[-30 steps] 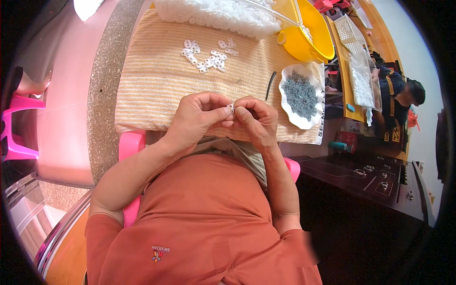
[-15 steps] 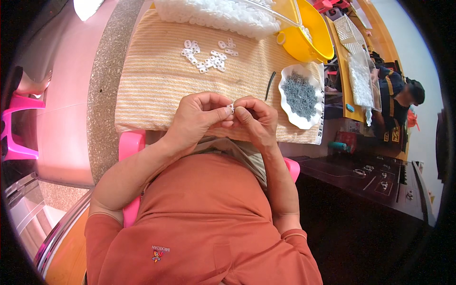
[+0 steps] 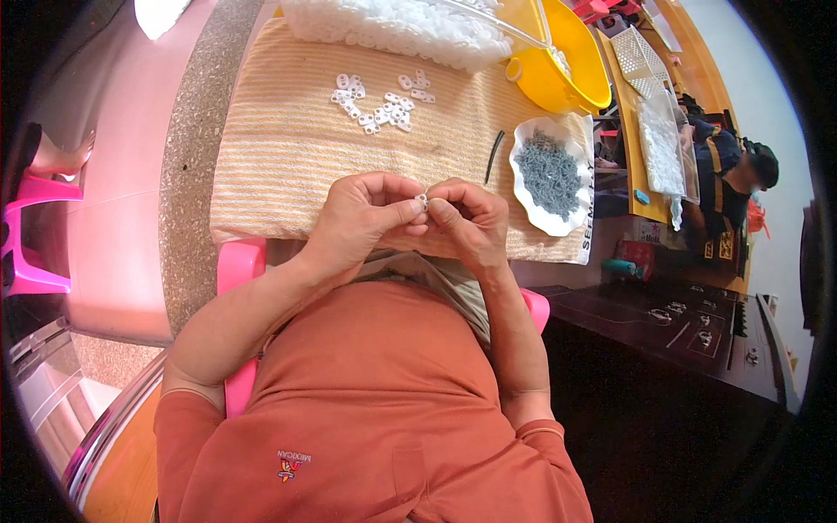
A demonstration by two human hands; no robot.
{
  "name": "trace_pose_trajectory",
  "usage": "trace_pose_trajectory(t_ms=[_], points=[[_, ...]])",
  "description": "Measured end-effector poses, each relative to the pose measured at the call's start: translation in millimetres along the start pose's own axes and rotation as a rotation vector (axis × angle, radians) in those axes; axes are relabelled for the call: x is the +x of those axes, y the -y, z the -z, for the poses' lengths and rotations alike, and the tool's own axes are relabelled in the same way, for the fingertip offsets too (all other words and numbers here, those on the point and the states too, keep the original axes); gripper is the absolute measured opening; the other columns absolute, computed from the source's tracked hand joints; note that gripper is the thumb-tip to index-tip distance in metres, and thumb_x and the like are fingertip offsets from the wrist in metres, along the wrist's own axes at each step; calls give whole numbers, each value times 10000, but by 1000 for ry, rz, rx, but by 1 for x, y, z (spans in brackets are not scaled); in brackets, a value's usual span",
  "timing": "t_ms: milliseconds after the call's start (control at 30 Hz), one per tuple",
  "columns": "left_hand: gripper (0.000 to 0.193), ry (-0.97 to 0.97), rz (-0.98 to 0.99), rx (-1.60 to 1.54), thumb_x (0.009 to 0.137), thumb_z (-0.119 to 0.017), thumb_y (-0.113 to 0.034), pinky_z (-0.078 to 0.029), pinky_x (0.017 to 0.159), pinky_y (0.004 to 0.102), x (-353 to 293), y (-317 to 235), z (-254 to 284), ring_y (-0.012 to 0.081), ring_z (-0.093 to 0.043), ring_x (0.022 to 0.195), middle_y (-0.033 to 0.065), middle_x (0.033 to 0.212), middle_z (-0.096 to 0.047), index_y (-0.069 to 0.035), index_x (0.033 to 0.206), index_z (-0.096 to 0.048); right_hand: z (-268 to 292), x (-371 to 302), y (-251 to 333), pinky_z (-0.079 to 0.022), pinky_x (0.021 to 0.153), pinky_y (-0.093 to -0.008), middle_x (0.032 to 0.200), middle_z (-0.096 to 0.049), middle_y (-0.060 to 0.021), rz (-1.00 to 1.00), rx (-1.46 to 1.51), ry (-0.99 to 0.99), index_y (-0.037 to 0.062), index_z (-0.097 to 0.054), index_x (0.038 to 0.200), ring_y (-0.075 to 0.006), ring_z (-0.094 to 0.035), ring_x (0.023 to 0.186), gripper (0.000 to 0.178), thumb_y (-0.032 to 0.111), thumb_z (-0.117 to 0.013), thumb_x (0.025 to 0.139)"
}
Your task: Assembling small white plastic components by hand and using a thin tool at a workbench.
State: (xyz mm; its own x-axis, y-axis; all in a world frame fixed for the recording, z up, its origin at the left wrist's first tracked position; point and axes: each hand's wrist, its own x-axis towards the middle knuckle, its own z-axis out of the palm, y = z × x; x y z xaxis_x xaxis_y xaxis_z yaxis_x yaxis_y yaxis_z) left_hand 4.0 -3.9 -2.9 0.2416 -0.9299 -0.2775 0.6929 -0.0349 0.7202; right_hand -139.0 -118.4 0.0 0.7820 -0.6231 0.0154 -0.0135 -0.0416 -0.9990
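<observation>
Over the near edge of the cloth-covered table, my left hand (image 3: 362, 209) pinches a small white plastic piece (image 3: 424, 201) between thumb and fingers. My right hand (image 3: 475, 222) is closed too, its thumb and forefinger pressed at the right side of that piece. Whether a smaller part sits between those fingertips is too small to tell. Beyond my hands lie several loose white plastic tabs with holes (image 3: 392, 113). To the right, a white wavy-rimmed dish (image 3: 549, 227) holds a heap of small grey parts (image 3: 549, 174). A thin black stick (image 3: 494, 157) lies left of the dish.
A clear bin heaped with white pieces (image 3: 392, 30) stands at the far edge beside a yellow tub (image 3: 571, 83). The striped cloth (image 3: 279, 157) covers the table. At far right, another person (image 3: 724, 166) is near a second table with a box of white pieces (image 3: 660, 148).
My hands stay together in nearly the same place. The white piece has turned slightly between my fingertips. The view has shifted a little.
</observation>
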Motion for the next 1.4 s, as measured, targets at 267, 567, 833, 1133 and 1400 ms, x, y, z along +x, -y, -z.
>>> trace_pose_trajectory(t_ms=[267,567,833,1133,1400], points=[[155,12,-20,-6,859,-641,-15,-565,712,249,-2,1,1,119,-646,747,83,868,-664,32,1003,-608,1,1,3,-495,671,-208,829,-656,-25,-27,-4,43,-26,-658,882,-64,-591,753,54,21,-632,880],[153,18,-10,-6,864,-638,-17,-570,712,242,-1,0,1,117,-650,761,84,882,-666,32,1006,-611,1,1,7,-487,693,-203,843,-652,-17,-29,0,65,-19,-644,931,-62,-587,769,75,39,-605,904],[155,8,4,-26,866,-638,-23,-564,720,233,-2,-5,-1,107,-640,773,76,876,-661,32,1008,-614,4,2,7,-486,738,-215,922,-644,-42,-25,7,79,-36,-628,962,-79,-589,830,105,53,-591,918],[152,-11,-19,-46,869,-640,-36,-560,709,231,-3,-5,-1,109,-643,759,68,870,-663,16,1010,-622,12,9,19,-483,726,-217,945,-637,-60,-81,-36,148,-42,-636,975,-91,-589,825,135,75,-615,910],[142,-97,-10,-111,874,-632,-26,-555,701,232,-3,-9,-2,119,-647,754,74,874,-659,22,1005,-606,20,39,34,-471,646,-210,779,-643,-12,-107,-215,113,-10,-661,950,-64,-573,706,142,108,-668,872]])
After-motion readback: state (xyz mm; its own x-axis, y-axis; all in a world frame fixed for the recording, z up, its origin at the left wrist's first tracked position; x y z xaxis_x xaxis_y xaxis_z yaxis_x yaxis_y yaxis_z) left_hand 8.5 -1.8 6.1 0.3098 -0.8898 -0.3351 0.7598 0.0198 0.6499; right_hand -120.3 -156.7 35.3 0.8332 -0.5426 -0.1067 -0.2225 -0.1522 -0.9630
